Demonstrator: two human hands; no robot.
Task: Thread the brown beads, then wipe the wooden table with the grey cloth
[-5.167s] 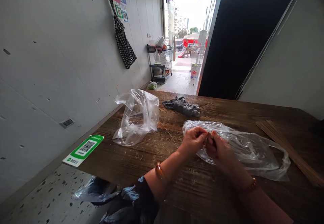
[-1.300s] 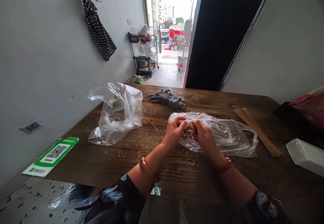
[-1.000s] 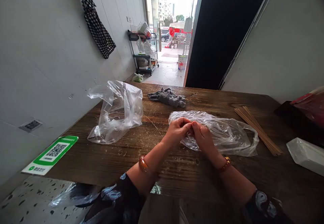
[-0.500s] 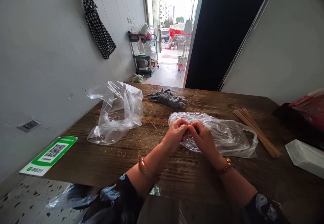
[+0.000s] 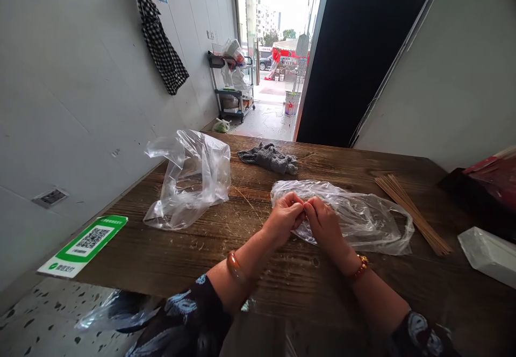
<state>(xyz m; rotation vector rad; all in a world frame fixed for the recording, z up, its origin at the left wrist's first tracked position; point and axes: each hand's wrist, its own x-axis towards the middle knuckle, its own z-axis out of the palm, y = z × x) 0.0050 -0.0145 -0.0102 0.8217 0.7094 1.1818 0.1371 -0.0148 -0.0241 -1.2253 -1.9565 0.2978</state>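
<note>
Left hand (image 5: 285, 217) and right hand (image 5: 325, 223): fingertips meeting; whether holding anything, cannot tell. Nearest: crumpled clear plastic bag (image 5: 365, 214). Advised: light, even pinch.

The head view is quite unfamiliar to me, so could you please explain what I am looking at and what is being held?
There is no machine here: a person works with two bare hands, seen by a camera worn on the head that looks forward and down. The left hand and right hand meet at the fingertips beside a clear plastic bag; whether their grip holds something small cannot be made out. The wooden table also carries a second clear bag to the left, a grey cloth farther back, thin brown sticks to the right, and a green-and-white QR card at the left edge.
</note>
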